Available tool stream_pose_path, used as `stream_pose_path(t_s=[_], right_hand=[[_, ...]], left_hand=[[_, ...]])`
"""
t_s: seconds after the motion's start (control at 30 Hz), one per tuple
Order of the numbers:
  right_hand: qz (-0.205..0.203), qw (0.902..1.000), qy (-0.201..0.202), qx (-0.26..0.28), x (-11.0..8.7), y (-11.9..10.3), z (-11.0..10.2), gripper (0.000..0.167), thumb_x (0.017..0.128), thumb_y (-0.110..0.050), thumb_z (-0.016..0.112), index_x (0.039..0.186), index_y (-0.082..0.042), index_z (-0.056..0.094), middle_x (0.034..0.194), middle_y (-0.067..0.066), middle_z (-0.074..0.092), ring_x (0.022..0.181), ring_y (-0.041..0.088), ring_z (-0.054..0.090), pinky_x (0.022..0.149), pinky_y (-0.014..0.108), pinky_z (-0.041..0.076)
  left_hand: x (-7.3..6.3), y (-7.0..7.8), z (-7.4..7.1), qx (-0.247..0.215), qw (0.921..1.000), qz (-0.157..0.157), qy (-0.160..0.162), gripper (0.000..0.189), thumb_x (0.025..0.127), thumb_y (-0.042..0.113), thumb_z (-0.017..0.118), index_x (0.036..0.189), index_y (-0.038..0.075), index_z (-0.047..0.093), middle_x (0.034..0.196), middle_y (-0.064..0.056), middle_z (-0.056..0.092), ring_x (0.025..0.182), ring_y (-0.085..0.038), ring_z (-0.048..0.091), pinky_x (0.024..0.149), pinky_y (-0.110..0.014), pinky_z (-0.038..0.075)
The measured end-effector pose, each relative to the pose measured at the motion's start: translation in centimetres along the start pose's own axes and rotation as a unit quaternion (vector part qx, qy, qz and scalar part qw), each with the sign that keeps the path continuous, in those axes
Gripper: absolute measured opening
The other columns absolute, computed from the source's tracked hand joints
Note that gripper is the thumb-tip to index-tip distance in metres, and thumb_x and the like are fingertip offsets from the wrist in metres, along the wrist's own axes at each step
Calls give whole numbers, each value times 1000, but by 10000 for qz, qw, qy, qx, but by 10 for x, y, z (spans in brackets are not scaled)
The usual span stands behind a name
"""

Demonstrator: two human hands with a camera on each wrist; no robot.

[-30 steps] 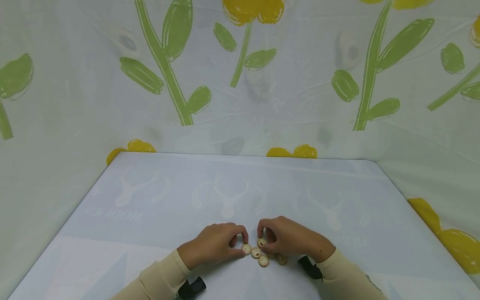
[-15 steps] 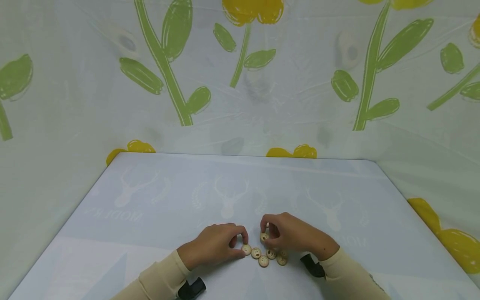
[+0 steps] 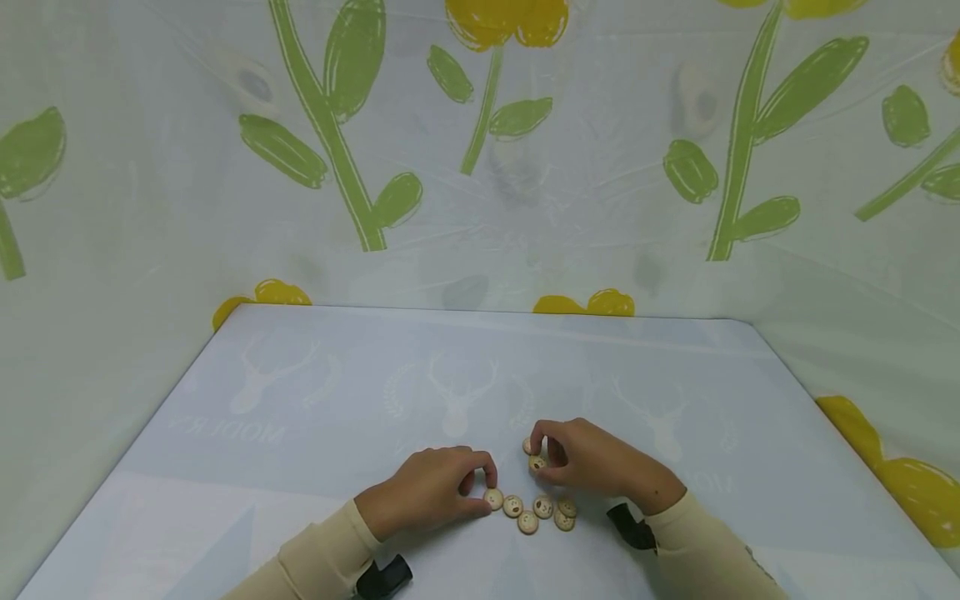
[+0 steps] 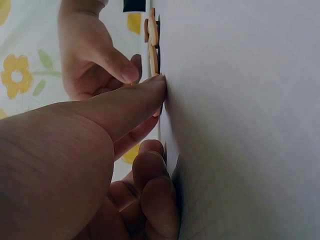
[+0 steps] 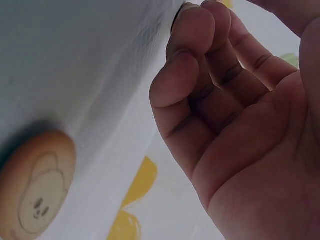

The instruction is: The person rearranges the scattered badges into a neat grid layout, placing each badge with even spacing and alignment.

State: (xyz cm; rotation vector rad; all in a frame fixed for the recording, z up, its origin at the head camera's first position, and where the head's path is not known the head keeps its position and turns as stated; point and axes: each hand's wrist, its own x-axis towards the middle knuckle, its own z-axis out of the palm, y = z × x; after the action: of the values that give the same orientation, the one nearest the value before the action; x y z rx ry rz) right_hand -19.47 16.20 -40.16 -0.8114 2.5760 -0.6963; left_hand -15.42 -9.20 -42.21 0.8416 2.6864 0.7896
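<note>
Small round wooden buttons lie on the table (image 3: 360, 383) near its front middle. My left hand (image 3: 427, 487) rests there, thumb and forefinger pinching the edges of a plain-looking button (image 3: 493, 498). Farther forward and right, my right hand (image 3: 592, 460) holds a button (image 3: 537, 464) between thumb and forefinger. Another button (image 3: 527, 446) sits just beyond that forefinger, partly covered by it. In the right wrist view, the curled fingers (image 5: 175, 80) hide what they hold, and a button with a bear face (image 5: 42, 187) shows close up.
Between the hands lie several more buttons (image 3: 528, 522), two of them overlapping at the right (image 3: 566, 513). The left wrist view shows button edges (image 4: 153, 60) low against the tabletop. A flower-print cloth (image 3: 585, 167) hangs behind the table. Black wrist cameras (image 3: 384, 577) sit under both wrists.
My right hand has slid forward and slightly right with its button, away from the group, uncovering the buttons at the right. The left hand has stayed in place.
</note>
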Motion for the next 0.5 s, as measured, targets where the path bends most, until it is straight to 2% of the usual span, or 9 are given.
stream_pose_path(t_s=[0.5], right_hand=[[262,9996,84,55,-3,5,-4,19,89,-17,75,101,-20,61,71,-7,57,62,6,52,55,24,44]], left_hand=[[1,-1,1,70,10000,-6,-23,22,83,33,81,98,31,64,72,13,50,60,-1,43,56,-23,35]])
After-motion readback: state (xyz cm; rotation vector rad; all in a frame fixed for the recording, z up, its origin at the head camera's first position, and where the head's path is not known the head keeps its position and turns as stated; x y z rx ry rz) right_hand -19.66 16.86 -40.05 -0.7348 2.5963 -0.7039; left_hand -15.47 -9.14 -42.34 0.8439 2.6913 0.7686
